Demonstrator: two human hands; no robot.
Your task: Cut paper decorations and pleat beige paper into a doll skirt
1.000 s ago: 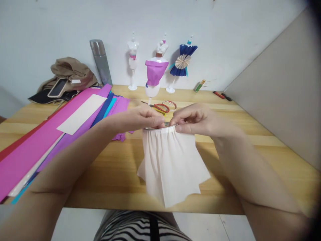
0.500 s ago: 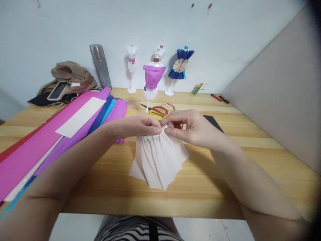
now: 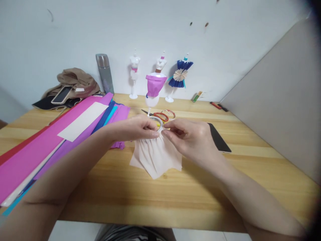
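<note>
A cream pleated sheet (image 3: 155, 157), crepe paper by its look, hangs from my hands just above the wooden table, gathered at the top and flaring below. My left hand (image 3: 140, 128) is closed, thumb and fingers pinching its gathered upper edge. My right hand (image 3: 192, 134) pinches the same edge close by, thumb and forefinger at the right end. Between the hands a whitish ring (image 3: 161, 124) shows; whether it is the paper's edge curled round, I cannot tell. Just behind lie scissors (image 3: 163, 116) with red handles, and something yellow is partly hidden.
Coloured paper sheets (image 3: 50, 140) cover the table's left, with a white strip (image 3: 82, 122) on top. Behind stand small dress forms, one in purple (image 3: 155, 85), another in navy (image 3: 184, 65). A flask (image 3: 105, 73), a phone (image 3: 62, 95) and a black flat object (image 3: 219, 139) are around.
The camera view has tilted up slightly. My hands have turned the gathered paper, so its lower edge swings left and a whitish ring now shows between them.
</note>
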